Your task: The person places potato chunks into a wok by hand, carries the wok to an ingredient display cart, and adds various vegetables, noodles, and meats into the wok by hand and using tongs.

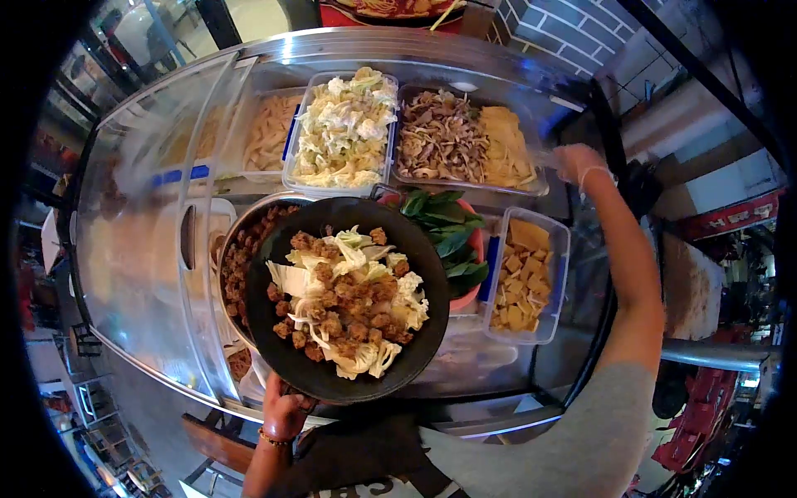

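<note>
My left hand is closed around the short handle of a black wok, held up over the front of a display case. In the wok lie torn pale cabbage and browned fried chunks. Out to the far right, my right hand has its fingers drawn together beside a clear tub of sliced mushrooms and yellow tofu-like sheets. Whatever those fingers hold, if anything, cannot be made out. A band circles the right wrist.
Behind the wok stands a tub of chopped cabbage. Green leaves fill a pink bowl, and cubed tofu-like pieces fill a tub to the right. A metal pot of brown chunks is partly hidden by the wok. Sliding glass covers the left side.
</note>
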Tool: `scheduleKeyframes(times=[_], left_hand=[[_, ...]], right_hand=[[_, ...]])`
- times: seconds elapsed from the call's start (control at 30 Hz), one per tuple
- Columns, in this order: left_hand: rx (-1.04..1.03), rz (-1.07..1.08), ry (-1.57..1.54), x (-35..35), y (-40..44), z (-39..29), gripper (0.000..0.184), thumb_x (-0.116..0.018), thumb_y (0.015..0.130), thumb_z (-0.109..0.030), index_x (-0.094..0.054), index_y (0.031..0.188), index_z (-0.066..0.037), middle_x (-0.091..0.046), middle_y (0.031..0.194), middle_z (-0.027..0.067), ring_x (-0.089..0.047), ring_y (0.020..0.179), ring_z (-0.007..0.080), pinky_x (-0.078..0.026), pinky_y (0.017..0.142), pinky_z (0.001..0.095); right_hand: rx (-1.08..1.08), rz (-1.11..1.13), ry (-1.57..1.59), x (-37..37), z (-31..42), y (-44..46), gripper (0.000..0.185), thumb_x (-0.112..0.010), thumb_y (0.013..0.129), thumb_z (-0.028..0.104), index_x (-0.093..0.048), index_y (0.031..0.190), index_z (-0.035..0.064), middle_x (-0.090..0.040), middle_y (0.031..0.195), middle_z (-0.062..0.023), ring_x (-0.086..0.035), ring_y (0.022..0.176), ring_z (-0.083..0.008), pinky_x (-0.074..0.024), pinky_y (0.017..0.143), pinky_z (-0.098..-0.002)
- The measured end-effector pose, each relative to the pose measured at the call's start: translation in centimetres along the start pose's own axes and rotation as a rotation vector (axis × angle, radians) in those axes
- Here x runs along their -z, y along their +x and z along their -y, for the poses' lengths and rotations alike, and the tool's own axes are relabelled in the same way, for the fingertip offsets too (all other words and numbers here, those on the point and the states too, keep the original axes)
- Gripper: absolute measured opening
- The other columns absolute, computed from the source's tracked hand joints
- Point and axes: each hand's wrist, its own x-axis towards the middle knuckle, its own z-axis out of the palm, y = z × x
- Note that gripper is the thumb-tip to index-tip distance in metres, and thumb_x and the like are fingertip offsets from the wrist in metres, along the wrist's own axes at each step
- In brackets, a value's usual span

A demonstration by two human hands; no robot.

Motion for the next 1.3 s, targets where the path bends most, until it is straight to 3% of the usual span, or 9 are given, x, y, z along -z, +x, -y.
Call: scheduleKeyframes(times=[0.6, 0.73, 0.83, 0.9, 1.0, 1.07, 1.13, 1.23, 1.3], left_hand=[[-0.070, -0.079, 0.058, -2.5, -1.7, -1.0, 0.056, -0.047, 0.062, -0.001, -0.040, 0.118, -0.001, -0.052, 0.091, 0.0091, -0.047, 0.066, 0.0152, -0.039, 0.056, 0.0264], [-0.056, -0.009, 0.088, -3.1, -2.0, -1.3, 0.058, -0.049, 0.065, -0.001, -0.039, 0.123, -0.002, -0.053, 0.099, 0.0067, -0.047, 0.070, 0.0138, -0.038, 0.057, 0.0253], [-0.091, 0.036, 0.084, -3.3, -1.5, -0.4, 0.062, -0.049, 0.066, -0.001, -0.036, 0.127, -0.001, -0.050, 0.114, 0.0094, -0.053, 0.092, 0.0192, -0.045, 0.072, 0.0273], [-0.103, 0.076, 0.089, -3.0, -1.3, -0.4, 0.062, -0.049, 0.066, 0.000, -0.036, 0.127, 0.000, -0.049, 0.116, 0.0102, -0.054, 0.098, 0.0213, -0.046, 0.076, 0.0294], [-0.094, 0.060, 0.080, -3.2, -1.3, -0.8, 0.064, -0.048, 0.066, 0.001, -0.033, 0.128, 0.002, -0.048, 0.118, 0.0115, -0.052, 0.104, 0.0233, -0.047, 0.082, 0.0333], [-0.069, 0.057, 0.087, -4.1, -1.3, -1.7, 0.063, -0.049, 0.066, -0.002, -0.035, 0.128, 0.000, -0.049, 0.116, 0.0107, -0.054, 0.098, 0.0213, -0.048, 0.078, 0.0331], [-0.020, 0.091, 0.027, -3.9, -1.5, -2.1, 0.065, -0.049, 0.067, -0.001, -0.033, 0.130, 0.000, -0.047, 0.122, 0.0118, -0.051, 0.108, 0.0241, -0.045, 0.090, 0.0361], [-0.023, 0.124, -0.026, -3.2, -1.7, -2.3, 0.062, -0.046, 0.068, 0.005, -0.033, 0.128, -0.001, -0.049, 0.114, 0.0105, -0.052, 0.099, 0.0202, -0.047, 0.082, 0.0341], [-0.048, 0.124, -0.012, -2.6, -1.8, -2.2, 0.061, -0.046, 0.068, 0.005, -0.034, 0.127, -0.001, -0.049, 0.111, 0.0092, -0.051, 0.095, 0.0183, -0.046, 0.077, 0.0314]], right_hand=[[0.046, -0.022, 0.125, -6.3, -3.2, 3.9, 0.043, -0.067, 0.065, 0.032, -0.063, 0.099, 0.0072, -0.063, 0.098, -0.0170, -0.059, 0.093, -0.0339, -0.0473, 0.080, -0.0397], [0.123, -0.212, 0.260, -1.8, -3.4, -0.5, 0.039, -0.067, 0.067, 0.028, -0.063, 0.099, 0.0062, -0.064, 0.088, -0.0159, -0.062, 0.082, -0.0300, -0.0475, 0.071, -0.0395], [0.040, -0.065, 0.682, 3.1, -3.0, -5.4, 0.044, -0.069, 0.068, 0.027, -0.061, 0.107, 0.0086, -0.064, 0.097, -0.0159, -0.062, 0.087, -0.0279, -0.0477, 0.078, -0.0344], [0.287, -0.119, 0.823, 6.4, -0.8, -9.5, 0.049, -0.070, 0.067, 0.028, -0.060, 0.110, 0.0082, -0.064, 0.096, -0.0148, -0.062, 0.084, -0.0262, -0.0473, 0.078, -0.0317], [0.406, 0.022, 0.860, 11.7, 4.3, -15.0, 0.050, -0.071, 0.066, 0.029, -0.060, 0.108, 0.0033, -0.065, 0.080, -0.0082, -0.060, 0.070, -0.0144, -0.0462, 0.063, -0.0291], [0.772, 0.010, 0.823, 12.0, 8.0, -15.5, 0.049, -0.071, 0.067, 0.028, -0.060, 0.109, 0.0044, -0.065, 0.086, -0.0102, -0.060, 0.071, -0.0156, -0.0469, 0.065, -0.0310], [0.795, 0.162, 0.531, 14.5, 12.1, -16.5, 0.051, -0.071, 0.067, 0.028, -0.058, 0.111, 0.0056, -0.064, 0.094, -0.0134, -0.062, 0.079, -0.0211, -0.0473, 0.072, -0.0329], [0.660, 0.385, 0.461, 17.6, 16.1, -17.4, 0.054, -0.072, 0.066, 0.027, -0.057, 0.113, 0.0065, -0.062, 0.101, -0.0150, -0.061, 0.086, -0.0262, -0.0469, 0.077, -0.0351], [0.713, 0.244, 0.422, 17.6, 16.2, -16.6, 0.053, -0.072, 0.066, 0.027, -0.057, 0.113, 0.0065, -0.063, 0.098, -0.0144, -0.062, 0.085, -0.0275, -0.0474, 0.076, -0.0360]])
